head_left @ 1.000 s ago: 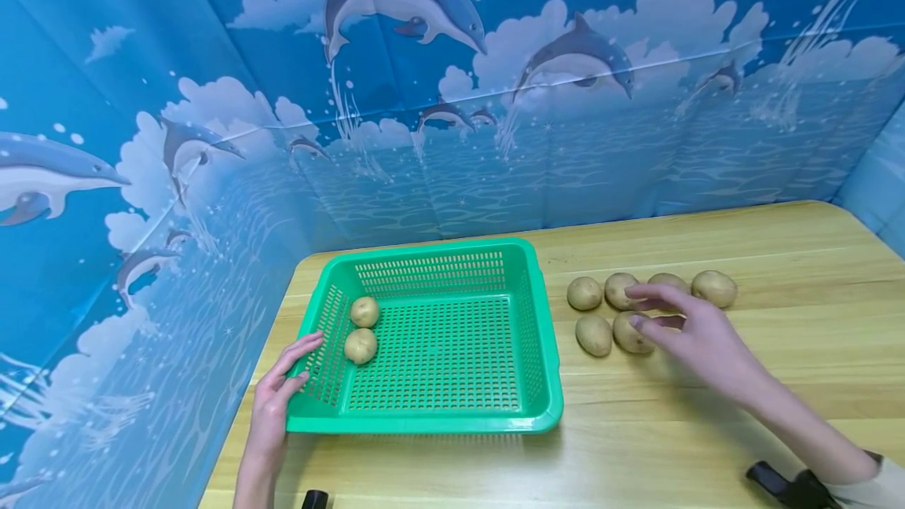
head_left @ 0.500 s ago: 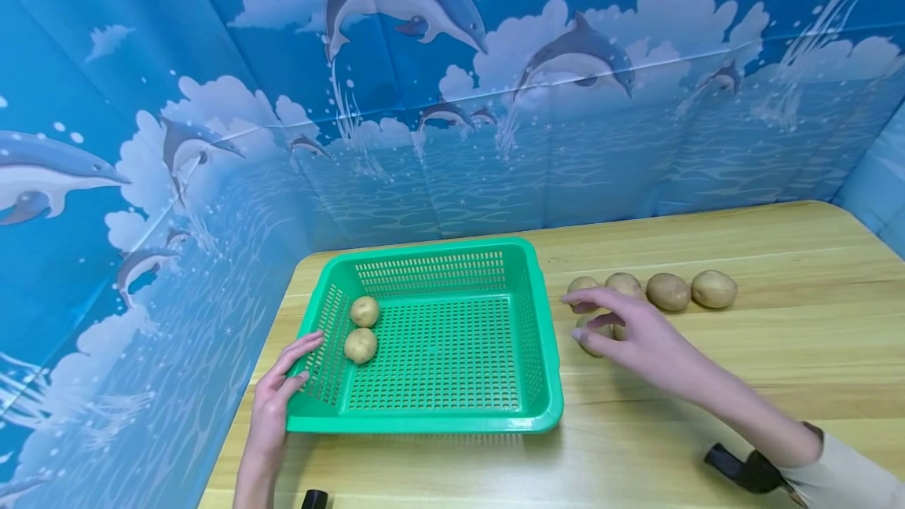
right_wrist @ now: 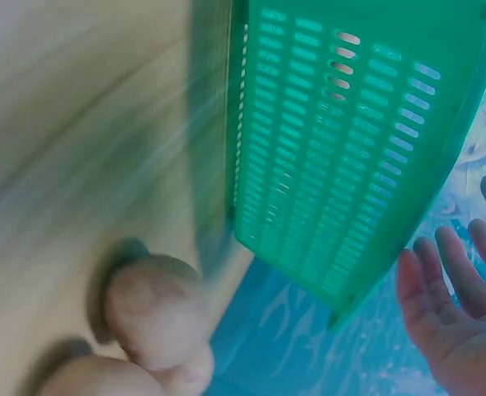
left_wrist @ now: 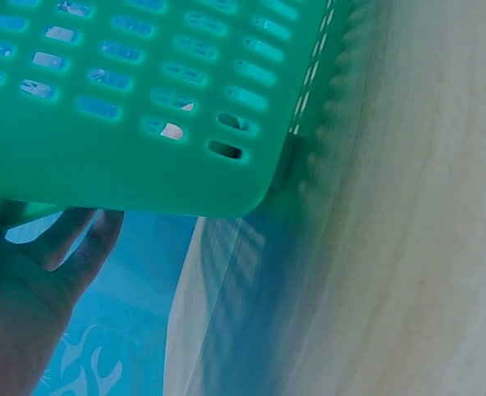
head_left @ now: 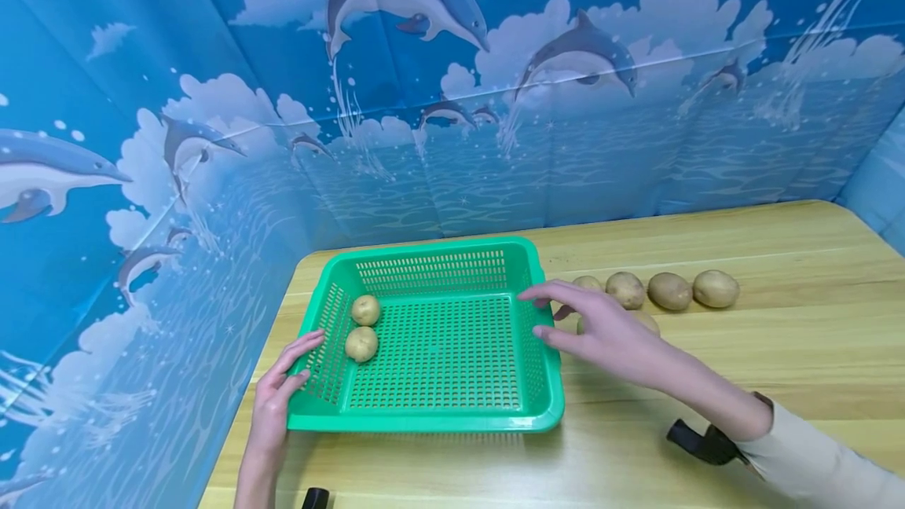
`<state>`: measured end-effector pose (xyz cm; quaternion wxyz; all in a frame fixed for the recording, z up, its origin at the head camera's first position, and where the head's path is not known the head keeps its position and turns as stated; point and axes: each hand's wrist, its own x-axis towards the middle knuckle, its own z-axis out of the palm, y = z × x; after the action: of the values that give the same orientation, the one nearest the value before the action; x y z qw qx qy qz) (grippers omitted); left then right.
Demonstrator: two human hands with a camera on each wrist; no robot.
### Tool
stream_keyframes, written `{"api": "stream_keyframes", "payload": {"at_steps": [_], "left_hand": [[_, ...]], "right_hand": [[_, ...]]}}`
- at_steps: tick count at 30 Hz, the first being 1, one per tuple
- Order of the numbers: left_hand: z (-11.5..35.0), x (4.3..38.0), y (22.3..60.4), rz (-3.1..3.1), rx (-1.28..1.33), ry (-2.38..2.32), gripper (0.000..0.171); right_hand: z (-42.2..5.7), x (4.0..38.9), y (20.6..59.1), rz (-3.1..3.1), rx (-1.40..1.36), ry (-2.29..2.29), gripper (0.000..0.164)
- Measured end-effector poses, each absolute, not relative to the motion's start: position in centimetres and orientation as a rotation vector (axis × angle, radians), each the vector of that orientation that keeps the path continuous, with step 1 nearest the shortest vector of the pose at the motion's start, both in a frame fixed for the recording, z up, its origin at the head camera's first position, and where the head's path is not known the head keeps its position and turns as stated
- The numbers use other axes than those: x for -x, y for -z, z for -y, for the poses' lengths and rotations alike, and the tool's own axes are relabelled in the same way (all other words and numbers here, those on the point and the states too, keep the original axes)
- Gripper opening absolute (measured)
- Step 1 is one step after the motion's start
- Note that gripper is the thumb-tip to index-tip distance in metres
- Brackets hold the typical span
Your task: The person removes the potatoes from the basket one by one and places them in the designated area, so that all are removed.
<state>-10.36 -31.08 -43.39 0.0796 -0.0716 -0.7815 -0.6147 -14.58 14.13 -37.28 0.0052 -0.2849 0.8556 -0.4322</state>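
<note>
A green plastic basket (head_left: pixel 431 424) with slotted walls stands on the table, two potatoes (head_left: pixel 365 310) lying inside near its left wall. My left hand (head_left: pixel 272 399) holds the left rim, fingers bent over the edge; in the left wrist view this hand (left_wrist: pixel 36 289) shows at the basket's outer side. At the right rim is my right hand (head_left: pixel 601 328), fingers spread and loosely bent, its fingertips overlapping the basket. The right wrist view shows that hand (right_wrist: pixel 465 313) with nothing in it. Several potatoes (head_left: pixel 669 291) lie to the basket's right, some partly hidden behind the right hand.
The wooden table (head_left: pixel 799 336) reaches to a blue dolphin-print curtain (head_left: pixel 452 163) behind and at the left. A black strap-like device (head_left: pixel 700 442) sits at my right wrist, beside a pale sleeve (head_left: pixel 813 454).
My right hand has moved left from over the potatoes to the basket's right rim. The left hand, the basket and the potatoes keep their places.
</note>
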Motion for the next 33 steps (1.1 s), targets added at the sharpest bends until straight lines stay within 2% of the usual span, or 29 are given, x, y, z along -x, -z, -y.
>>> {"api": "stream_keyframes", "payload": {"at_steps": [21,33], "left_hand": [[31.2,10.4,43.3,2.333,0.212,1.837,0.042],[30.6,10.2,43.1,2.310,0.197,1.853,0.041]], "right_hand": [[-8.2,18.1,33.9,-2.488,1.307,0.846,0.041],[-3.8,20.1,33.2,-2.359,1.325,0.760,0.045]]}}
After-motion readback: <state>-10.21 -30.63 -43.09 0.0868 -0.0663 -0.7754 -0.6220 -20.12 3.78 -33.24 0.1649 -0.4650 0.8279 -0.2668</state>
